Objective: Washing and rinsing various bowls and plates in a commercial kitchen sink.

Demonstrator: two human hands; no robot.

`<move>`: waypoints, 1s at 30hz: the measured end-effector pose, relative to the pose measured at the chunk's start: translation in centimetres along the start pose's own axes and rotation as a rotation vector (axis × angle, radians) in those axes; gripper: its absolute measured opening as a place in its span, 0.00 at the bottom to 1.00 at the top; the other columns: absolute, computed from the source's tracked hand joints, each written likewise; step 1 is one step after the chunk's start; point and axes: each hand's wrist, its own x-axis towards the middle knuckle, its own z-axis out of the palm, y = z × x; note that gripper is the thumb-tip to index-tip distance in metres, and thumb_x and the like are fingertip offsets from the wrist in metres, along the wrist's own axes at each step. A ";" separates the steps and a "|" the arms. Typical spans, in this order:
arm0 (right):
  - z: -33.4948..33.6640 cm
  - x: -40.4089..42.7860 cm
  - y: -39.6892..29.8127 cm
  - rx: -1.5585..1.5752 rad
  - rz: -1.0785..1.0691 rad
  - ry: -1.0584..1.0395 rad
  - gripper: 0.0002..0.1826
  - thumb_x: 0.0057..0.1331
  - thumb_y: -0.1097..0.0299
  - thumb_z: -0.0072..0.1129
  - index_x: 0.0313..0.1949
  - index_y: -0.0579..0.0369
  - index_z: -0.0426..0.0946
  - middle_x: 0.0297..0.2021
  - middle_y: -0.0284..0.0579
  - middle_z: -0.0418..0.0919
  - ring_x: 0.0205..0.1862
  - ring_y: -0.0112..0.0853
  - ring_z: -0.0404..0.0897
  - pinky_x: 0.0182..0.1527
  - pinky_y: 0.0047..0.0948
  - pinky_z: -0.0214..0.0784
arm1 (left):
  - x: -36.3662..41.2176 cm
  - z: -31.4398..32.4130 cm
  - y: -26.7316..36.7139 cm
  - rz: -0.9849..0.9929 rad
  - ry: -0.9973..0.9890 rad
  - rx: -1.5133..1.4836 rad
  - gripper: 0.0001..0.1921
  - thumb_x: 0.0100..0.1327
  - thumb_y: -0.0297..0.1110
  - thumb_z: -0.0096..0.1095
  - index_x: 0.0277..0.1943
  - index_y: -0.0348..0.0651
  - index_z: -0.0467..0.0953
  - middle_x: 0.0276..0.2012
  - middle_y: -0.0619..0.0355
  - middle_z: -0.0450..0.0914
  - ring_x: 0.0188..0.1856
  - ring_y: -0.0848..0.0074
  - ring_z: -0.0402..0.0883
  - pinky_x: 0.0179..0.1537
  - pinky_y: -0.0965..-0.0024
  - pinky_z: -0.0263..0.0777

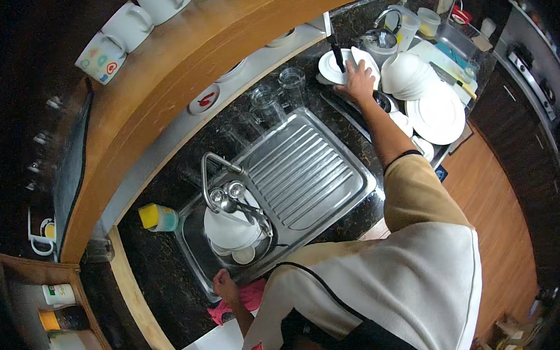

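Observation:
My right hand (360, 84) reaches to the far right counter, fingers spread over white dishes; whether it grips one cannot be told. Under and beside it lie a small white plate (330, 70) and a black-handled utensil (336, 53). To its right are stacked white bowls (408, 76) and large white plates (436, 113). My left hand (224, 283) hangs at the near edge of the sink (191, 264), fingers curled, with nothing visible in it. In the basin, white dishes (225, 229) and metal ladles (228, 204) stand piled under the faucet (206, 167). A pink cloth (251, 297) lies beside my left hand.
The ribbed steel drainboard (304, 173) adjoins the basin. Glass mugs (268, 98) stand behind it. A yellow sponge (149, 215) rests on a container left of the sink. A wooden ledge (204, 30) with white mugs (129, 26) arches overhead. A yellow-handled knife (467, 89) lies far right.

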 end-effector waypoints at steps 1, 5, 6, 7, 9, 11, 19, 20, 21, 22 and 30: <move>1.4 0.3 0.8 -0.147 -0.036 0.060 0.40 0.55 0.46 0.66 0.66 0.40 0.63 0.66 0.58 0.57 0.61 0.64 0.64 0.54 0.63 0.66 | 0.1 0.0 -0.3 0.057 -0.006 -0.067 0.13 0.62 0.36 0.66 0.41 0.33 0.81 0.37 0.49 0.83 0.38 0.68 0.80 0.45 0.66 0.73; 5.1 2.1 3.5 -0.267 -0.091 0.121 0.28 0.64 0.57 0.55 0.64 0.41 0.66 0.67 0.56 0.54 0.60 0.67 0.63 0.50 0.67 0.67 | -0.4 0.2 -1.4 -0.005 0.013 -0.083 0.13 0.63 0.37 0.65 0.41 0.33 0.81 0.37 0.49 0.83 0.39 0.67 0.80 0.45 0.64 0.74; 5.0 2.0 3.1 -0.188 -0.092 0.100 0.21 0.67 0.61 0.49 0.59 0.44 0.68 0.68 0.58 0.53 0.64 0.68 0.58 0.52 0.69 0.64 | -0.7 0.0 -2.3 -0.028 0.014 -0.017 0.13 0.63 0.38 0.64 0.40 0.34 0.82 0.37 0.49 0.83 0.39 0.67 0.81 0.44 0.64 0.74; 4.6 1.9 3.0 -0.188 -0.091 0.097 0.21 0.67 0.61 0.49 0.59 0.44 0.68 0.68 0.58 0.53 0.64 0.68 0.58 0.52 0.69 0.64 | -0.8 0.0 -2.4 -0.047 0.010 0.046 0.13 0.64 0.38 0.64 0.40 0.34 0.82 0.37 0.49 0.83 0.38 0.67 0.81 0.43 0.64 0.74; 4.0 2.0 3.0 -0.133 0.065 0.050 0.20 0.66 0.59 0.49 0.57 0.47 0.71 0.70 0.58 0.51 0.65 0.69 0.57 0.52 0.76 0.59 | -1.3 -0.1 -1.8 -0.066 0.000 0.052 0.13 0.64 0.38 0.63 0.40 0.34 0.82 0.37 0.49 0.83 0.38 0.66 0.81 0.43 0.64 0.74; 3.7 1.5 4.1 -0.152 0.082 0.127 0.19 0.66 0.58 0.50 0.53 0.50 0.75 0.72 0.56 0.48 0.67 0.66 0.56 0.51 0.80 0.56 | -1.6 0.1 -1.6 -0.085 -0.010 0.055 0.13 0.64 0.38 0.63 0.39 0.34 0.82 0.37 0.49 0.83 0.38 0.66 0.81 0.42 0.64 0.74; 4.3 2.4 6.7 -0.387 0.111 -0.030 0.21 0.66 0.57 0.52 0.56 0.47 0.77 0.73 0.54 0.48 0.69 0.59 0.55 0.57 0.74 0.56 | -1.9 0.7 -2.3 -0.004 0.037 -0.041 0.16 0.64 0.41 0.65 0.42 0.33 0.80 0.38 0.50 0.83 0.39 0.65 0.80 0.44 0.65 0.74; 4.4 1.9 6.7 -0.262 0.031 0.052 0.21 0.66 0.58 0.50 0.57 0.48 0.76 0.73 0.55 0.50 0.67 0.60 0.57 0.59 0.68 0.58 | -2.0 0.5 -2.3 -0.009 0.037 -0.037 0.16 0.64 0.41 0.65 0.42 0.33 0.80 0.38 0.50 0.83 0.39 0.65 0.80 0.44 0.65 0.74; 4.1 1.2 5.8 -0.134 -0.054 0.131 0.21 0.67 0.59 0.47 0.57 0.49 0.75 0.72 0.56 0.52 0.66 0.61 0.60 0.60 0.62 0.59 | -2.1 0.3 -1.8 -0.028 0.023 -0.047 0.16 0.65 0.40 0.65 0.43 0.32 0.80 0.38 0.49 0.83 0.39 0.64 0.80 0.45 0.64 0.73; 3.7 0.4 5.1 -0.100 -0.127 0.161 0.22 0.68 0.61 0.46 0.60 0.48 0.71 0.70 0.59 0.55 0.66 0.59 0.61 0.61 0.62 0.57 | -2.2 0.2 -1.4 -0.051 0.010 -0.056 0.15 0.65 0.39 0.64 0.43 0.32 0.80 0.38 0.48 0.83 0.40 0.64 0.80 0.45 0.64 0.73; -1.0 -9.3 0.4 0.083 -0.512 0.397 0.19 0.60 0.66 0.61 0.51 0.56 0.76 0.59 0.62 0.69 0.58 0.57 0.69 0.59 0.51 0.62 | 1.9 5.4 3.7 0.370 -0.187 0.274 0.19 0.63 0.39 0.63 0.51 0.36 0.77 0.55 0.39 0.75 0.61 0.46 0.68 0.64 0.49 0.60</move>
